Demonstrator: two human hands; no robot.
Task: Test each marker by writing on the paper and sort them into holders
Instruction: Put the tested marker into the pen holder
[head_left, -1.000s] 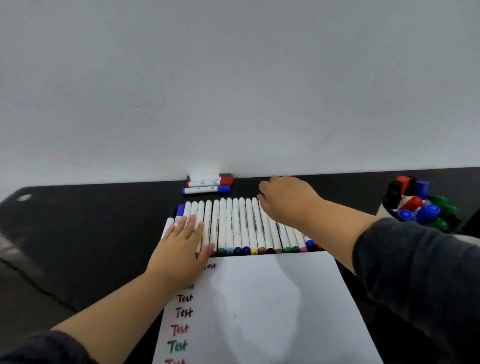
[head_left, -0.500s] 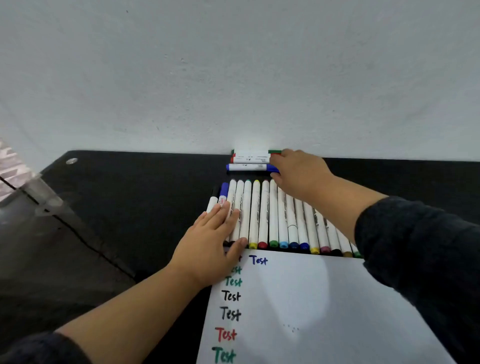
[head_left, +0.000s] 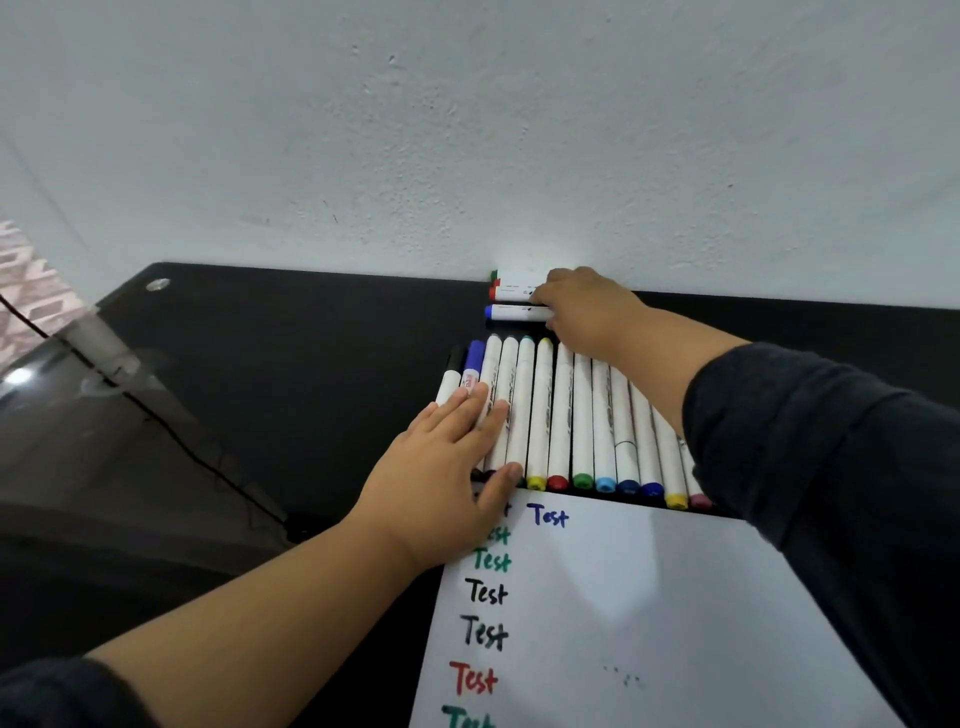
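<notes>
The step in hand looks like picking the next marker to test. The right hand (head_left: 582, 306) reaches to the far edge of the worktop (head_left: 270, 364), against the wall, where a few fat markers lie crosswise in a small stack. Its fingers curl over the ends of the red-capped marker (head_left: 511, 292) and the blue-capped marker (head_left: 514, 312); whether they have already clamped on either one cannot be told, since the hand hides the contact.

The left hand (head_left: 441, 467) lies flat, fingers straight and together, pressing on the left end of the row of slim white markers (head_left: 582, 421), which sits side by side just beyond the far edge of the paper (head_left: 675, 623). The paper already carries a column of "Test" words in green, black and red, and one in blue.

No holder is in view. The next move calls for a firm pinch on one fat marker, lifting it clear without rolling its neighbours, then uncapping it over a bare part of the paper.
</notes>
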